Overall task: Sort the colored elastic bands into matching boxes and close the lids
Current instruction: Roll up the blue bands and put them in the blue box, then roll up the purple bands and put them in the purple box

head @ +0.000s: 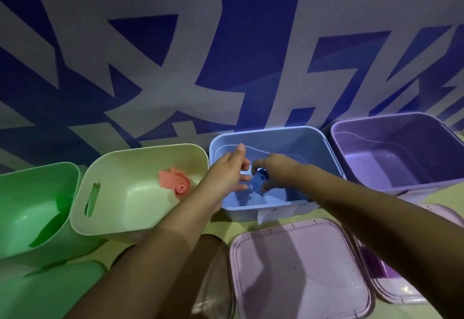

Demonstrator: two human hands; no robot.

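Both my hands reach into the open blue box [313, 140]. My right hand [273, 168] grips a rolled blue elastic band [259, 181] low inside it. My left hand [229, 170] hovers beside the band with fingers spread, holding nothing. A rolled orange band [179, 184] lies in the pale yellow box [120, 168] to the left. The green box [32, 198] at far left and the purple box [401, 148] at far right stand open; I see no band in either.
Lids lie in front of the boxes: a lilac lid [298, 268], another lilac lid [391, 283] partly under my right arm, a green lid [47, 291] at lower left. A clear glass container [216, 281] sits between my arms. A blue-patterned wall [226, 42] rises close behind.
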